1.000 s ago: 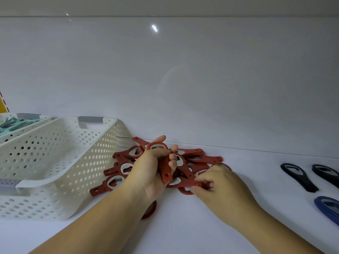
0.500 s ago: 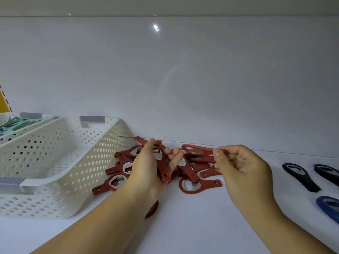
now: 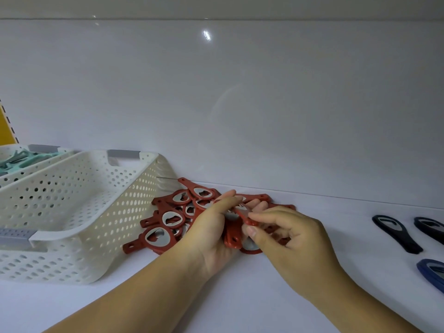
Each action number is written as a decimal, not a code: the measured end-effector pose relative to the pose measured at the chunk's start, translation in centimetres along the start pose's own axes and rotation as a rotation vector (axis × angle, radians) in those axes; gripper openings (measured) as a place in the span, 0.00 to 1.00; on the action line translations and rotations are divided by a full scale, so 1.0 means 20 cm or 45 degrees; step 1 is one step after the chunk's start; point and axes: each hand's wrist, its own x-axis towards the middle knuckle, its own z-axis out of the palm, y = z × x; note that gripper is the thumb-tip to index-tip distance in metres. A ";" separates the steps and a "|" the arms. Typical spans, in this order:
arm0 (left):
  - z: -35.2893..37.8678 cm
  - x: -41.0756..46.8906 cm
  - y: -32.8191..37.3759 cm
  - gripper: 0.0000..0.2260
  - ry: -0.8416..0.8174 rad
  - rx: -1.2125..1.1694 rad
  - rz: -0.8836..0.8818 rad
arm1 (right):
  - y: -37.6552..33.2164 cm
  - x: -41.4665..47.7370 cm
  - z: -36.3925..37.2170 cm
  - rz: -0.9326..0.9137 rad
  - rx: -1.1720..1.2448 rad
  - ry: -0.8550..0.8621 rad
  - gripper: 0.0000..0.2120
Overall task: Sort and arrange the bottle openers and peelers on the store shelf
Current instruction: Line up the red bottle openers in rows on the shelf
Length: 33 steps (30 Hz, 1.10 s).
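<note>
A heap of several red bottle openers [image 3: 173, 219] lies on the white shelf [image 3: 240, 296] beside a white perforated basket [image 3: 79, 212]. My left hand [image 3: 211, 234] grips a small stack of red openers [image 3: 233, 236] above the heap. My right hand [image 3: 286, 239] pinches one red opener [image 3: 245, 216] between thumb and fingers and holds it against that stack. Part of the heap is hidden behind both hands.
Two black openers [image 3: 396, 233] [image 3: 430, 227] and a blue one [image 3: 432, 272] lie at the right edge. A second basket holding teal peelers [image 3: 21, 158] stands at the far left. The shelf's white back wall [image 3: 240, 104] rises just behind the heap.
My right hand has carried the red opener it lifted from the heap leftward and down to the stack in my left hand. My left hand has stayed roughly in place.
</note>
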 end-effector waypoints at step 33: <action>0.04 -0.02 0.00 0.14 0.092 -0.020 0.201 | 0.08 0.03 -0.05 0.295 -0.755 -0.287 0.08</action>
